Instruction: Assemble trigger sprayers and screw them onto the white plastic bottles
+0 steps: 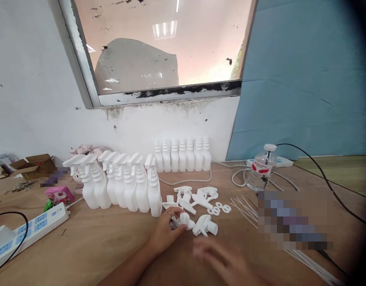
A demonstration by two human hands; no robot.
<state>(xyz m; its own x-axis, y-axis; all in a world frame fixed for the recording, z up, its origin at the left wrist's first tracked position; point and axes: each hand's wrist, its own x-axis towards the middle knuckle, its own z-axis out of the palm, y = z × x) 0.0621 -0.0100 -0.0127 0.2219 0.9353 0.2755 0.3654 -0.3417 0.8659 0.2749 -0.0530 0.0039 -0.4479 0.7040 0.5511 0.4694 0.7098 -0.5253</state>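
My left hand (pixel 166 230) has its fingers curled round a white trigger spray head (pixel 184 218), whose round collar faces up. Blurred by motion, my right hand (pixel 217 256) is just below another spray head (pixel 205 225) that lies on the table; I cannot make out whether it holds anything. Behind them lies a loose pile of white spray heads (pixel 197 200). Several white ring gaskets (pixel 226 208) are to the right of the pile. At the left stands a row of white spray bottles (pixel 129 190) with trigger heads on top.
Headless white bottles (pixel 183 157) line the wall. A water bottle (pixel 262 169) stands at right, near thin white tubes (pixel 245 210) and a pixelated area. A power strip (pixel 30 228), a pink box (pixel 60 195) and a cardboard box (pixel 33 166) are at left. Cables cross the table.
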